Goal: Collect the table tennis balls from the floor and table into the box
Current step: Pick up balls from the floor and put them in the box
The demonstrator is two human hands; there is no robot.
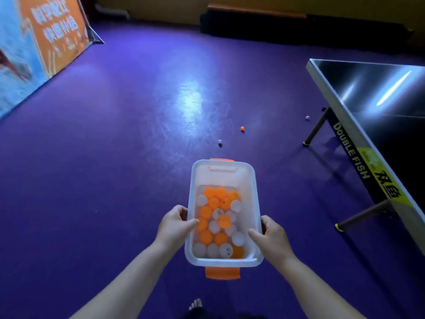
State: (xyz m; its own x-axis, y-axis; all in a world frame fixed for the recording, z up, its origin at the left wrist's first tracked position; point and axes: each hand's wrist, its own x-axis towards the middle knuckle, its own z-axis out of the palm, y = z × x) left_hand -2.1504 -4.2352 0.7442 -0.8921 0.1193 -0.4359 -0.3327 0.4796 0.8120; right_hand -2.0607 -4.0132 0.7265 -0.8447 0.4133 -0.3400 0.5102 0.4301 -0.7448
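L hand (174,223) + R hand (271,238) grip rims of translucent plastic box (224,174), round orange/white balls (205,211) inside.

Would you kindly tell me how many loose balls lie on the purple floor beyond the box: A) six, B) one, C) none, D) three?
D: a near white ball, an orange ball and a far white ball beside the table leg lie loose there.

On the floor (115,157), three loose balls: a white ball (220,141), a second white ball (307,117), an orange ball (242,128). One box (224,178) holds roughly twenty more, orange and white about even.
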